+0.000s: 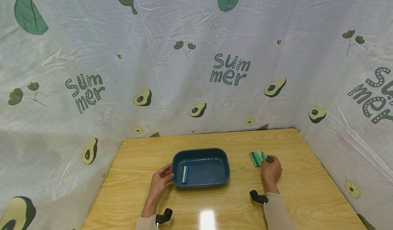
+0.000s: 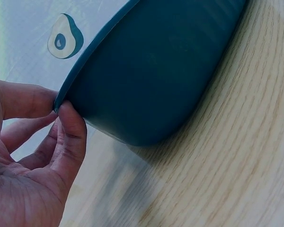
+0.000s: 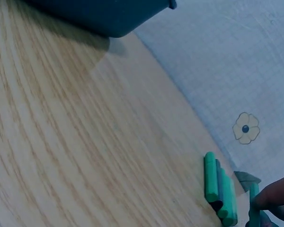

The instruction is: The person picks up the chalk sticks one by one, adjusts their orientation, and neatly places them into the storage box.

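Your left hand [image 1: 161,179] reaches toward one o'clock from your lower-left forearm, its thumb [image 2: 68,137] and a finger pinched together, the other fingers loosely curled beneath. Your right hand [image 1: 271,171] extends toward twelve o'clock from a sleeved forearm, knuckles up, fingers curled down with the fingertips [image 3: 274,196] pressed low, well apart from the left.

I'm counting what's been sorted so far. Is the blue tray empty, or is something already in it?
Not empty. The tray holds sticks lying flat at its left end; the rest of its floor is bare.
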